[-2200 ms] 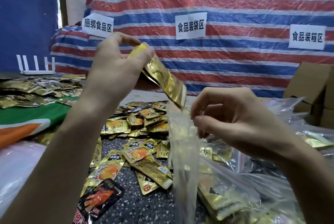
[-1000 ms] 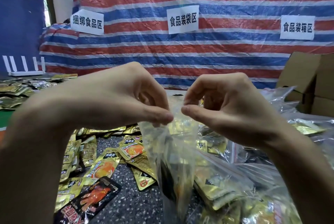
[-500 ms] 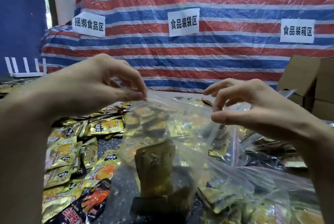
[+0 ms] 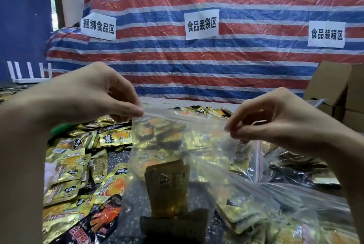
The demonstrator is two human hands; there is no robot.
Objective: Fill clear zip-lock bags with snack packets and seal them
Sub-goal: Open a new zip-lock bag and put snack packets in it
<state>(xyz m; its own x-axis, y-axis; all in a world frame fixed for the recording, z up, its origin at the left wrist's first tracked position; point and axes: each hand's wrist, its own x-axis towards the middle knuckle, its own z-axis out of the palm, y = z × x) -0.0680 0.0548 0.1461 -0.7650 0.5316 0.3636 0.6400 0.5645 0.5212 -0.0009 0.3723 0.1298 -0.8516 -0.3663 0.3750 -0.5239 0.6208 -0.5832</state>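
As hands [image 4: 92, 96] [image 4: 275, 123] pinch, bag [image 4: 197, 129] hangs between

The clear bag [image 4: 212, 166] veils the packets [image 4: 167, 188] standing in it, and their print is too hazy to read. The gold shapes [image 4: 157, 131] higher up may lie inside the film or behind it; I cannot tell which. Nor can I tell whether the zip strip is pressed closed between the left hand [image 4: 94, 94] and right hand [image 4: 275, 119]. Both forearms run out of view. The cardboard box [image 4: 338, 90] is cut off at the right.
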